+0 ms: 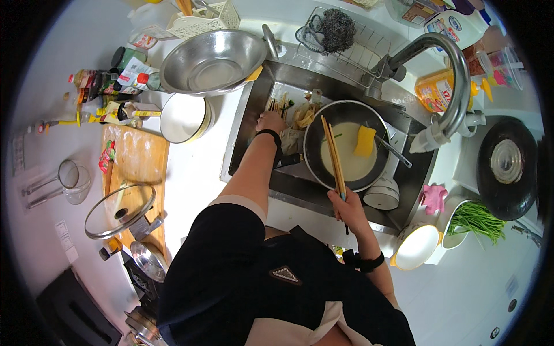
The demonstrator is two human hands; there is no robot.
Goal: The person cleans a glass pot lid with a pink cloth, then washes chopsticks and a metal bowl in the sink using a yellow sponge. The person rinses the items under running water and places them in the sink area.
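My right hand (349, 208) grips a pair or small bunch of wooden chopsticks (333, 151) by their blue-and-dark ends. Their far tips point over a dark-walled pan (310, 160) in the steel sink (288, 181). Cloudy whitish liquid fills the bottom of that pan. In it are a yellow sponge (365, 140) and a utensil with a grey handle (394, 150). My left hand (271, 122) is low in the sink's left part, at several more chopsticks (282, 104) beside food scraps (305, 114). Its fingers are partly hidden, so its hold is unclear.
White bowls (381, 193) sit at the sink's lower right. The tall curved faucet (458, 78) overhangs the right side. A large steel basin (212, 60) and a white enamel pot (184, 119) stand on the left counter. Green vegetables (474, 220) fill a container at right.
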